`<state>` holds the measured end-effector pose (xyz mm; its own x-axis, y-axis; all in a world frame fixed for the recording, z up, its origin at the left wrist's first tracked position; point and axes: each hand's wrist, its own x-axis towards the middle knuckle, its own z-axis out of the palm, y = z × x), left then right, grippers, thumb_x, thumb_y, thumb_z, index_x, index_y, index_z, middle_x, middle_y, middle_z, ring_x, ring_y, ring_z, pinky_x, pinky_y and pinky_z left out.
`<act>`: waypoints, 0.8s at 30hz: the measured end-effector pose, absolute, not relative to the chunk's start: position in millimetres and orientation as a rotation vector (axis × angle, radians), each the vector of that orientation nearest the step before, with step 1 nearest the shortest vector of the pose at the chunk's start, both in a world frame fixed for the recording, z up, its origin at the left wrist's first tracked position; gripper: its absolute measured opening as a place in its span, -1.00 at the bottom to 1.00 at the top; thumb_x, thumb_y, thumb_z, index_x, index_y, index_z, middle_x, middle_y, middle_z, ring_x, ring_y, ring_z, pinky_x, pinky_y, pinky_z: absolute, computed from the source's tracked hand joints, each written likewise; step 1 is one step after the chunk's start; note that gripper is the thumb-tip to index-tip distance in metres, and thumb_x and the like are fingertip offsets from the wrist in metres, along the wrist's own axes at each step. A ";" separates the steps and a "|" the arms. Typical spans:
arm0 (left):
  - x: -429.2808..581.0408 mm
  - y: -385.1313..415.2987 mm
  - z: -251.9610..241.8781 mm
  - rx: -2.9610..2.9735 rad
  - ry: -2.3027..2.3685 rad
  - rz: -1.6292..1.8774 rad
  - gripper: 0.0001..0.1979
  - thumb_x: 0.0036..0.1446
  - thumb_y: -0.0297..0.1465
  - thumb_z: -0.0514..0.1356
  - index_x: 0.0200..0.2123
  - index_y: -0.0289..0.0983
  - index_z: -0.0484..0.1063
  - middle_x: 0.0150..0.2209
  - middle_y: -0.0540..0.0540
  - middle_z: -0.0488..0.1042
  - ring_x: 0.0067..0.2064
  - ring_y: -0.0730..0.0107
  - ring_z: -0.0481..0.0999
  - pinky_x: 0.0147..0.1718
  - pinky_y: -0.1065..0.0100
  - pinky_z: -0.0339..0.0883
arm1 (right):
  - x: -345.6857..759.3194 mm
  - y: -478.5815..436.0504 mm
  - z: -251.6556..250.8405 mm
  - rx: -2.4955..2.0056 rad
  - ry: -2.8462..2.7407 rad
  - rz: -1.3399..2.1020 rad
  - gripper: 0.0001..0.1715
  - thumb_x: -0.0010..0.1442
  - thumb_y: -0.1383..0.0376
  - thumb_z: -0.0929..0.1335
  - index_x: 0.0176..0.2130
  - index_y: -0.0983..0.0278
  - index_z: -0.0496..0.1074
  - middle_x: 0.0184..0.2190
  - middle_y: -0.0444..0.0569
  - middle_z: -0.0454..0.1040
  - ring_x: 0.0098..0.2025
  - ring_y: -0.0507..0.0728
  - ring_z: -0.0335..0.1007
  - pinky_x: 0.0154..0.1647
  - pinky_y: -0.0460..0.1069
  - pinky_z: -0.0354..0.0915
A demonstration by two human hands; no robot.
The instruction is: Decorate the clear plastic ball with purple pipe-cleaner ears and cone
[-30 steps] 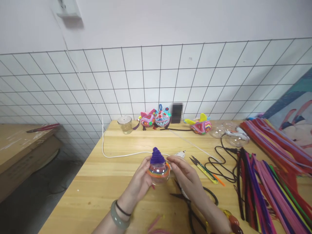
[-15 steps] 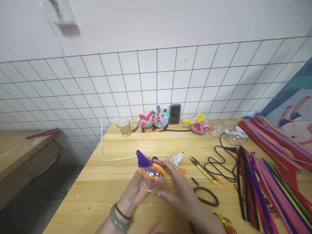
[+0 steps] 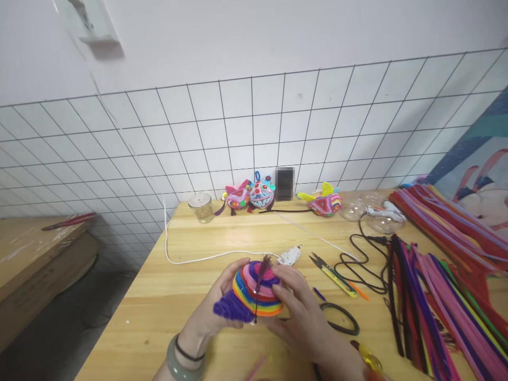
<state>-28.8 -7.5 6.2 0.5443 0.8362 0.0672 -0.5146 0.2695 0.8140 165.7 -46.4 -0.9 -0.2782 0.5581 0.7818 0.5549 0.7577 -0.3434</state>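
Both hands hold a rounded craft piece (image 3: 248, 288) low over the middle of the table. Rings of pink, purple, blue, yellow and orange fuzzy stems cover its visible side. A purple cone sticks out at its lower left, and a dark tassel with a cord lies across its front. My left hand (image 3: 222, 288) wraps its left side, fingertips at the upper edge. My right hand (image 3: 296, 299) presses on its right side with fingers bent. Just behind my right hand lies a white glue gun (image 3: 290, 256).
Scissors (image 3: 332, 275), a black ring (image 3: 342, 319) and a black cable lie on the right. Bundles of coloured stems (image 3: 432, 301) fill the right side. Finished ornaments (image 3: 261, 196), a glass jar (image 3: 201, 207) and clear balls (image 3: 384, 219) stand along the wall.
The craft piece has been turned, so its striped side and tassel face the camera instead of the clear side. Its purple cone has swung down to the lower left. My right hand has closed onto it.
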 end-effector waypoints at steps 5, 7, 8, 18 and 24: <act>-29.1 -7.5 7.9 1.052 0.505 0.974 -0.23 -0.38 -0.72 0.38 -0.03 -0.09 0.39 -0.01 -0.08 0.45 0.07 0.09 0.36 0.07 0.17 0.19 | 171.0 -47.5 -1.4 -0.791 -1.992 -0.004 -0.12 0.06 0.41 0.40 0.21 -0.01 -0.06 0.14 0.06 0.22 0.17 0.30 0.13 0.08 0.30 0.19; -28.6 -7.4 8.7 1.087 0.500 0.982 -0.23 -0.38 -0.71 0.38 -0.04 -0.08 0.40 0.01 -0.08 0.43 0.08 0.08 0.34 0.08 0.17 0.17 | 171.9 -47.0 -2.1 -0.796 -1.994 0.008 -0.17 0.07 0.41 0.39 0.19 -0.02 -0.01 0.15 0.05 0.21 0.17 0.30 0.14 0.08 0.29 0.21; -28.6 -7.4 9.4 1.094 0.494 0.984 -0.23 -0.39 -0.71 0.39 -0.03 -0.08 0.39 0.02 -0.09 0.42 0.08 0.07 0.33 0.08 0.15 0.17 | 172.1 -46.6 -2.7 -0.797 -1.991 0.017 -0.19 0.07 0.41 0.39 0.17 -0.03 0.01 0.15 0.04 0.21 0.17 0.30 0.15 0.07 0.29 0.22; -22.8 0.3 9.5 0.972 0.483 0.972 -0.26 -0.32 -0.40 0.44 0.02 -0.18 0.32 0.10 -0.25 0.31 0.09 -0.01 0.31 0.04 0.11 0.18 | 168.0 -40.8 1.4 -0.990 -1.928 0.387 -0.11 0.04 0.24 0.43 0.22 0.14 -0.04 0.15 0.14 0.21 0.18 0.29 0.13 0.11 0.21 0.21; -19.0 5.8 10.3 0.932 0.573 1.003 -0.29 -0.31 -0.34 0.43 0.00 -0.22 0.33 0.01 -0.24 0.40 0.03 0.04 0.36 0.00 0.16 0.21 | 164.5 -35.0 5.4 -1.019 -1.692 0.948 -0.35 0.14 0.20 0.35 0.17 0.18 0.10 0.14 0.10 0.26 0.15 0.22 0.19 0.12 0.15 0.20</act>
<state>-19.0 5.8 10.3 0.4464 0.8948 0.0031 -0.4518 0.2224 0.8639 164.5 -35.0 5.4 -0.2391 0.9201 0.3101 0.2163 0.3618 -0.9068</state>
